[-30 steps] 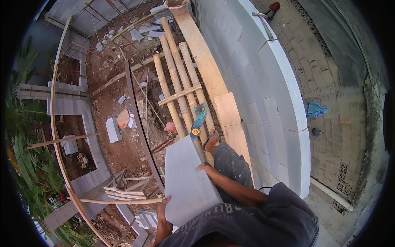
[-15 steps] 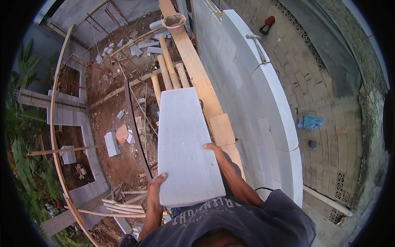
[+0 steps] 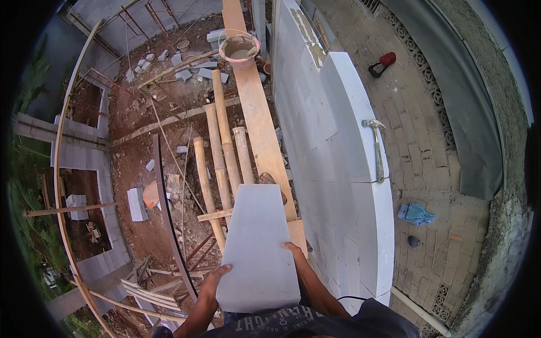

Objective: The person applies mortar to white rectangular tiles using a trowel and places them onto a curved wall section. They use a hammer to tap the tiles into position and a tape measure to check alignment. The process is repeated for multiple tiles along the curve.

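A large pale grey lightweight concrete block (image 3: pixel 258 253) is held lengthwise in front of my body. My left hand (image 3: pixel 213 281) grips its left side, thumb over the edge. On the right side my right hand (image 3: pixel 295 253) grips it, thumb also near the top edge. The fingers of both hands are mostly hidden beneath or behind the block. Just to the right rises a wall (image 3: pixel 321 146) of similar blocks. A hammer (image 3: pixel 376 149) rests on top of it, and grey mortar (image 3: pixel 307 28) shows along its lower far section. Part of a foot (image 3: pixel 266 179) shows beyond the block.
A long wooden plank (image 3: pixel 256 107) runs ahead beside the wall, bearing a bucket (image 3: pixel 239 48) of grey mix. Bamboo poles (image 3: pixel 225 141) lie left of it, above a lower dirt floor (image 3: pixel 138 186) with rubble. Paving (image 3: pixel 417 169) lies beyond the wall.
The view has tilted forward, so the wall, hammer, bucket and poles sit lower in the picture. The block, still in both hands, also appears lower and closer to my body.
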